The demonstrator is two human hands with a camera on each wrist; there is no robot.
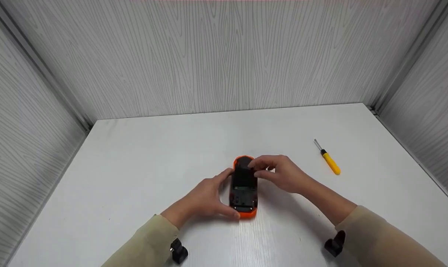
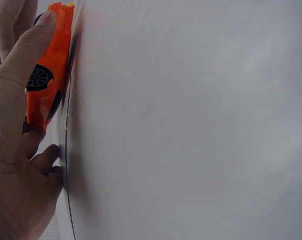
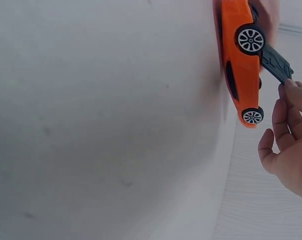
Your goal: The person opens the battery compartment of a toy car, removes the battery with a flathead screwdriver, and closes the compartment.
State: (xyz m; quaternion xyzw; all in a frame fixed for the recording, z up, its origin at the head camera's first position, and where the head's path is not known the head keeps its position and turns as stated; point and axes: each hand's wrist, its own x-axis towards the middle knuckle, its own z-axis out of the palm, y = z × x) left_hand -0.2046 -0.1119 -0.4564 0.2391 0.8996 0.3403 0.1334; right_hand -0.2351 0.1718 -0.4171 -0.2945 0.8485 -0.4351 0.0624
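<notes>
Tan sleeves point(image 1: 383, 233) nearest in head view. Orange toy car point(image 1: 244, 198) lies upside down on white table point(image 1: 153, 148), between hands. Left hand point(image 1: 205, 196) holds tight to car's left side and near end. Right hand point(image 1: 286, 174) at car's far right part. Yellow screwdriver point(image 1: 331, 163) lies farther right.

Left wrist view: left thumb point(image 2: 33, 42) on car's side, near wheel point(image 2: 39, 77).

Right wrist view: right hand pinches dark flat piece point(image 3: 277, 63), slanting up from car's belly.
</notes>
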